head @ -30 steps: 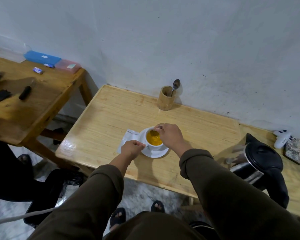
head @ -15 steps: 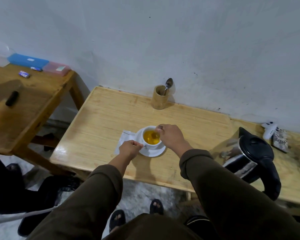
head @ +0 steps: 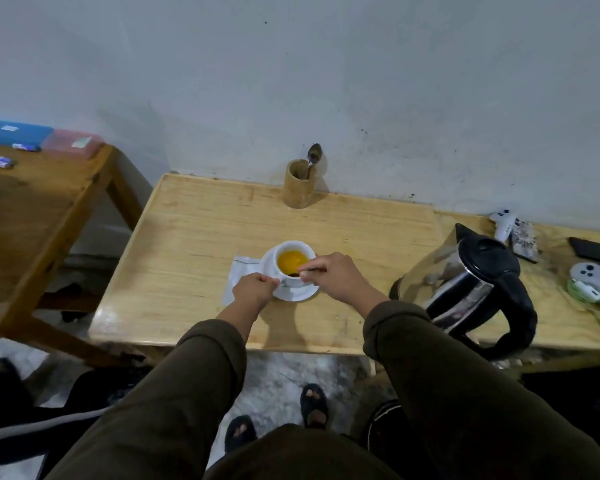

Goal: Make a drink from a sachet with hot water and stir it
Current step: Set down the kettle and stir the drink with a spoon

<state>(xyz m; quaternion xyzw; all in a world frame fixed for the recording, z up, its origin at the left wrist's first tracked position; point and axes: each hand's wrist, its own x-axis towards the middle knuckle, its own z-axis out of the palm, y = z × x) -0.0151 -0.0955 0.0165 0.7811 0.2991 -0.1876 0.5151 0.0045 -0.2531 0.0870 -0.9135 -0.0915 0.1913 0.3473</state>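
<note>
From the head camera, a white cup (head: 293,263) sits on a white saucer (head: 300,292) near the middle of a light wooden bench (head: 201,258). The cup is full of a bright yellow drink (head: 291,261). The left hand (head: 253,292) is on the near left side of the cup, with its fingers curled and pinching by the cup's side, right at the saucer's edge. The right hand (head: 336,277) is on the near right side of the cup. Its fingers are pressed together on the thin handle of a spoon (head: 314,270), and the spoon tip dips into the drink at the near rim of the cup. A white sachet (head: 238,277) lies flat on the bench, just left of the cup, and it is partly tucked under the saucer and the left hand.

Behind the cup, by the wall, stands a little wooden holder (head: 298,183) with another spoon (head: 313,159) sticking up out of it. To the right of the cup, well apart from it, stands a shiny kettle (head: 471,289) with a black lid and black handle. Farther right of the cup than the kettle lie two white game controllers (head: 503,223). Far to the left of the cup is a second, darker bench (head: 39,216) with a blue box (head: 13,133) and a pink box (head: 73,143) at its back edge
</note>
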